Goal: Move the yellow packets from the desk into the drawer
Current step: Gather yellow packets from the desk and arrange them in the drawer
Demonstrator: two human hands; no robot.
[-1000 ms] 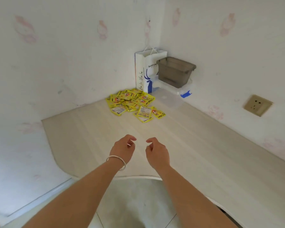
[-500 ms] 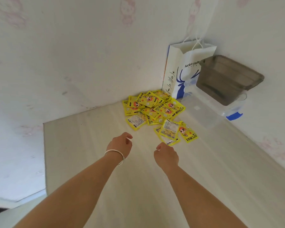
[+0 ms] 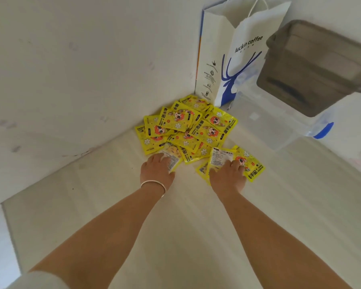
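both hands now down on yellow packets at 12 o'clock: left hand, right hand, fingers flat, no grip yet; pickup starting.

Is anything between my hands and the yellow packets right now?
Nothing visible. The left hand and the right hand already rest on the near edge of the yellow packets on the desk. The drawer is out of view.

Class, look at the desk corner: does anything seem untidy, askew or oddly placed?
Yes: the yellow packets lie in a loose, overlapping heap at mixed angles, some face down. The brown bin sits tilted on the clear box.
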